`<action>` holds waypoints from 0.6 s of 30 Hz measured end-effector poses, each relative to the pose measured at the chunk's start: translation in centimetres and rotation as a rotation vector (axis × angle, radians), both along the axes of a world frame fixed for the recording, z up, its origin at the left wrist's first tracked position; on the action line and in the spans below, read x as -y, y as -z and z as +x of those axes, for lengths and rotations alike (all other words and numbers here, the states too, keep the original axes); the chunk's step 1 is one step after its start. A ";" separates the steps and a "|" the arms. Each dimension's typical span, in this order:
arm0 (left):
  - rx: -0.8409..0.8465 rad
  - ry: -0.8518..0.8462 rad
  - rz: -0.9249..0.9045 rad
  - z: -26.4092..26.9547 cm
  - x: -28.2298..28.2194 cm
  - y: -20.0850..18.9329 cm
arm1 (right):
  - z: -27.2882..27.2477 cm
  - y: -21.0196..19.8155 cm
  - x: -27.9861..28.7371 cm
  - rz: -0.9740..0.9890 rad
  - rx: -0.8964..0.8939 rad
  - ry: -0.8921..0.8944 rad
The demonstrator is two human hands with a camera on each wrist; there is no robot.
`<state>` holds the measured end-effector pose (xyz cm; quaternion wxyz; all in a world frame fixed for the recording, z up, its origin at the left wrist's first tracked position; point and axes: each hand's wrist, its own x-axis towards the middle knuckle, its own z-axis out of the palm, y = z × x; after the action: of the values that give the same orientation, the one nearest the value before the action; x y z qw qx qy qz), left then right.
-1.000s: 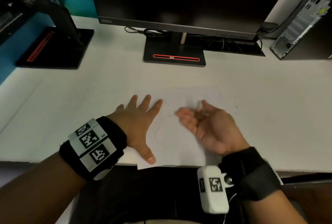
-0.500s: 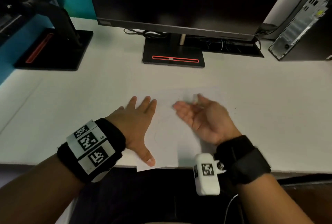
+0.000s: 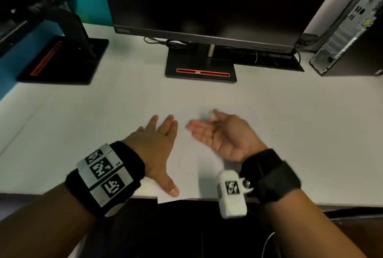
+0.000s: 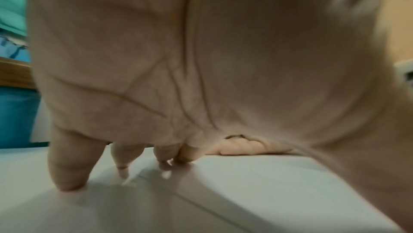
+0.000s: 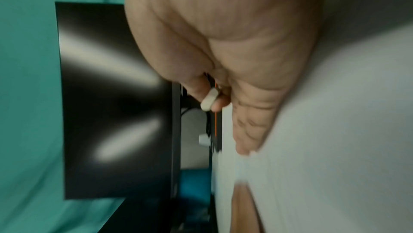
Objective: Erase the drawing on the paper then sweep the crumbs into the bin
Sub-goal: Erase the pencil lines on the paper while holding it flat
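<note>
A white desk point(image 3: 290, 117) carries a dark monitor point(image 3: 207, 5) at the back and, at its near edge, the sheet of paper point(image 3: 199, 166) with only a faint ring of drawing on it. The left hand point(image 3: 153, 150) lies flat on the paper's left part, fingers straight and spread. The right hand point(image 3: 226, 135) stands on edge on the sheet, palm turned left, thumb and forefinger pinching a small white eraser point(image 5: 209, 100).

The left hand point(image 3: 154, 148) lies palm down, fingers straight and spread, thumb stretched toward the body. The right hand point(image 3: 222, 135) stands on its little-finger edge, palm turned toward the left hand, thumb and forefinger pinching a small white oval eraser point(image 5: 209, 100). Both wrists wear black bands.
</note>
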<state>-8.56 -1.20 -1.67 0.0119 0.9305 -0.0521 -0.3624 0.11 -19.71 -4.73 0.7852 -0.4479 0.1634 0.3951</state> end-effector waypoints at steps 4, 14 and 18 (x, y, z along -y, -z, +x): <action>-0.015 -0.072 -0.016 -0.2 -0.2 -0.1 | 3.0 -1.5 3.0 -0.026 0.192 0.570; -0.040 -0.071 0.038 0.0 0.2 -0.5 | -1.4 -0.8 -2.2 -0.039 0.042 -0.003; -0.023 -0.056 0.040 -0.1 0.0 -0.5 | 3.1 -0.9 1.2 -0.007 0.095 0.342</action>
<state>-8.67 -1.24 -1.20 0.0040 0.9274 -0.0185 -0.3736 3.22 -20.89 -3.85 0.8462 -0.4344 0.2013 0.2339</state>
